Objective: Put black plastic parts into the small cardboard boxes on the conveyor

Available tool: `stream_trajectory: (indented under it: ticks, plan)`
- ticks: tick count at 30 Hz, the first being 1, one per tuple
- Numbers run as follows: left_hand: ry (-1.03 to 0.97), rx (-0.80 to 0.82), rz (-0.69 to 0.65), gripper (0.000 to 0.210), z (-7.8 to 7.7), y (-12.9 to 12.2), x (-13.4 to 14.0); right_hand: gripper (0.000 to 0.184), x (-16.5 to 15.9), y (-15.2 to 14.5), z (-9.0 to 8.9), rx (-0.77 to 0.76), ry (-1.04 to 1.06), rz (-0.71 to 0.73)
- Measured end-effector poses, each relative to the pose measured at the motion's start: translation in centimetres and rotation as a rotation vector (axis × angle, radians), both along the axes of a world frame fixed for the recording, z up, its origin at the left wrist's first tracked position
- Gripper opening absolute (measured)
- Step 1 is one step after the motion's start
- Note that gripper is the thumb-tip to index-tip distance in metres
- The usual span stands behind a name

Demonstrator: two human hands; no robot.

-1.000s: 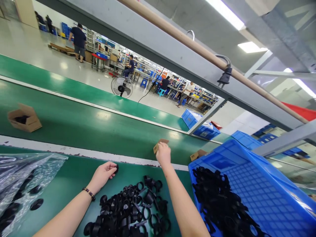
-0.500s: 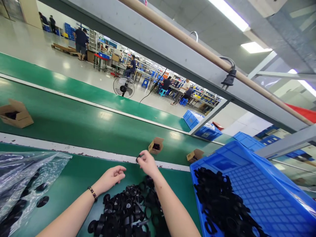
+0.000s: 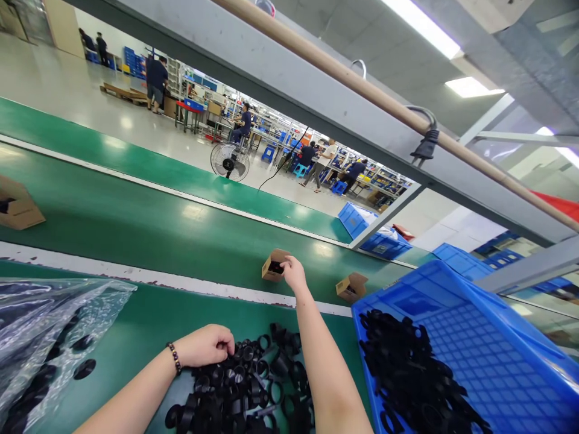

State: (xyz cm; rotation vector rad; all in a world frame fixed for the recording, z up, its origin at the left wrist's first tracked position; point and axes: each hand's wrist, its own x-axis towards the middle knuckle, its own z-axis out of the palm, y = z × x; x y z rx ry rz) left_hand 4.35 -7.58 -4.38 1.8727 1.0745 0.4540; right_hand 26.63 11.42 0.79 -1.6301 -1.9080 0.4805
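Observation:
My right hand (image 3: 295,274) reaches over the belt to a small cardboard box (image 3: 271,274), its bent fingers at the box's open top. Dark pieces lie inside that box; whether the fingertips still hold one is hidden. My left hand (image 3: 210,345), with a beaded bracelet on the wrist, is curled closed at the upper left edge of a pile of black round plastic parts (image 3: 235,386). What its fingers grip, if anything, cannot be made out. Rings and cap-like pieces make up the pile, which lies on the green worktop (image 3: 149,325) between my forearms.
On the right stands a blue crate (image 3: 474,337) holding many black parts. A clear plastic bag (image 3: 58,337) with black discs lies at left. Two more cardboard boxes, one right (image 3: 350,288) and one far left (image 3: 20,208), sit on the green belt (image 3: 136,223). A metal beam crosses above.
My right hand has moved forward from the worktop's edge to the box, carrying a black part earlier. My left hand has come down to the pile and curled. The boxes have shifted left.

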Motion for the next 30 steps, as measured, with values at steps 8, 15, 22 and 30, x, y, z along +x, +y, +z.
stream_trajectory:
  ticks: [8,15,22,30]
  plan:
    - [0.072,0.003,0.061,0.019,0.1,-0.2,0.4,0.028,1.9,-7.0,1.5,0.009,-0.011,0.115]
    - [-0.133,-0.104,0.261,0.017,-0.5,0.6,-0.3,0.024,3.5,-12.7,1.3,-0.034,-0.175,0.173]
    - [-0.269,-0.128,0.375,0.015,-0.6,1.0,-0.5,0.020,3.3,-13.6,-0.4,-0.077,-0.353,0.276]
    - [-0.333,-0.089,0.532,0.016,-1.0,1.6,-1.0,0.022,2.1,-12.8,-1.5,-0.140,-0.291,0.276]
